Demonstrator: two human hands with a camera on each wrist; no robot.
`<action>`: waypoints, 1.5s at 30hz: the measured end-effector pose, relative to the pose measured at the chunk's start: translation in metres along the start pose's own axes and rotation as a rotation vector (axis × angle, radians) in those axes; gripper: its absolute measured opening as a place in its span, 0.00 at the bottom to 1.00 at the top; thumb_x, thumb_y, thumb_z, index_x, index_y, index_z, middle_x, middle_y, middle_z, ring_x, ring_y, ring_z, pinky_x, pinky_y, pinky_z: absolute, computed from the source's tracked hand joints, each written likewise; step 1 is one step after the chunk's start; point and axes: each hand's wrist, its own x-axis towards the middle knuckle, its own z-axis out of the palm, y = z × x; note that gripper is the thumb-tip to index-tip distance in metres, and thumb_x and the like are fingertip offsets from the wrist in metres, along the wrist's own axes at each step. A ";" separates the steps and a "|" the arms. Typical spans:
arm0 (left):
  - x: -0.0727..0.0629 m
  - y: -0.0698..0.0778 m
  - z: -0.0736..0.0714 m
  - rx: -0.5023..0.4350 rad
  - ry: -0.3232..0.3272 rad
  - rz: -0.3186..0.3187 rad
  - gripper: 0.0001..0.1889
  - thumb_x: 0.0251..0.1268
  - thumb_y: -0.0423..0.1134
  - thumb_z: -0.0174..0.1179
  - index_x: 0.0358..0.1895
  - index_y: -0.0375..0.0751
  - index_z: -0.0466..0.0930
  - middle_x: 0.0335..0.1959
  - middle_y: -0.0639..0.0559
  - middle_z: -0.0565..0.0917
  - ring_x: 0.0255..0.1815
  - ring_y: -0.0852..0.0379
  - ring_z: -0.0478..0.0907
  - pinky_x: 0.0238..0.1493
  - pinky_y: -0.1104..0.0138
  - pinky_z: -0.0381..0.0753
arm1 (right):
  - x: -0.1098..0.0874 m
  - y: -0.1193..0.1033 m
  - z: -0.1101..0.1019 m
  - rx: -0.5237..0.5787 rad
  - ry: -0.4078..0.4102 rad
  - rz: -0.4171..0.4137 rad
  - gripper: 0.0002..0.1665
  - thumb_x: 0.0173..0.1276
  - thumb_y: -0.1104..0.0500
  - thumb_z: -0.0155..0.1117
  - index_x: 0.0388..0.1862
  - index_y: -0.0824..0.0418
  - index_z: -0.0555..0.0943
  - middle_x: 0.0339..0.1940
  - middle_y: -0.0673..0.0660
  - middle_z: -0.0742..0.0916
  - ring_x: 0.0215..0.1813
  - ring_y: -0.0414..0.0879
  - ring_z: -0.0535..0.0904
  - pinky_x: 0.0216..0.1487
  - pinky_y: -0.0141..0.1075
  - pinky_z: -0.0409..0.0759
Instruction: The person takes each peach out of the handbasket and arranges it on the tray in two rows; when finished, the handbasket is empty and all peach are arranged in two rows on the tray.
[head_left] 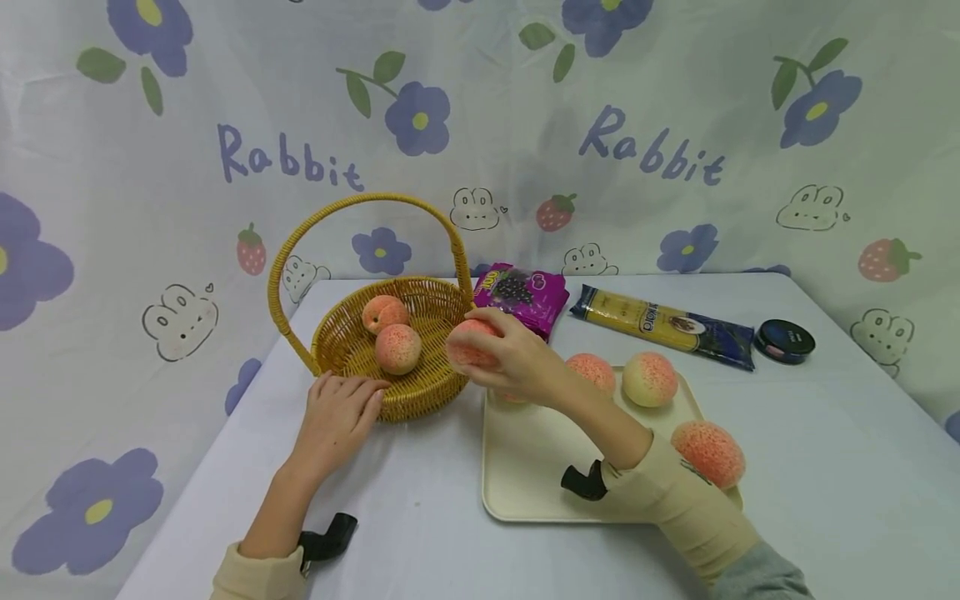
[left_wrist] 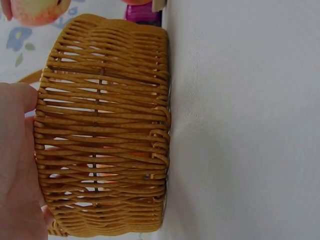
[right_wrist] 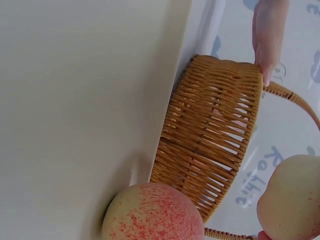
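The peach (head_left: 465, 344) is round and matte, coral speckled over pale cream, one side nearly plain. It's up in the air by the right rim of the wicker basket (head_left: 420, 402), held by the curled fingers of the right hand (head_left: 525, 358). I can see two similar peaches (head_left: 398, 349) inside the basket; the left hand (head_left: 337, 417) grips its near rim. More speckled peaches (head_left: 650, 380) sit on the cream tray (head_left: 528, 479), a purple packet (head_left: 546, 292) behind.
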 end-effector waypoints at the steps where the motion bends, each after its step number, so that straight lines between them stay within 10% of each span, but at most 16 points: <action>1: 0.000 0.000 0.001 -0.001 -0.001 0.000 0.18 0.72 0.47 0.41 0.48 0.44 0.79 0.44 0.48 0.80 0.49 0.45 0.68 0.63 0.46 0.47 | -0.002 0.000 -0.001 -0.001 -0.004 0.000 0.20 0.57 0.57 0.66 0.50 0.52 0.78 0.55 0.59 0.74 0.53 0.50 0.72 0.48 0.35 0.76; 45: -0.001 0.001 0.003 -0.006 0.037 0.021 0.16 0.71 0.45 0.44 0.46 0.43 0.80 0.44 0.46 0.80 0.48 0.44 0.68 0.60 0.44 0.49 | -0.112 0.015 -0.069 -0.021 -0.111 0.176 0.25 0.56 0.57 0.67 0.55 0.50 0.76 0.54 0.56 0.75 0.52 0.46 0.72 0.44 0.37 0.78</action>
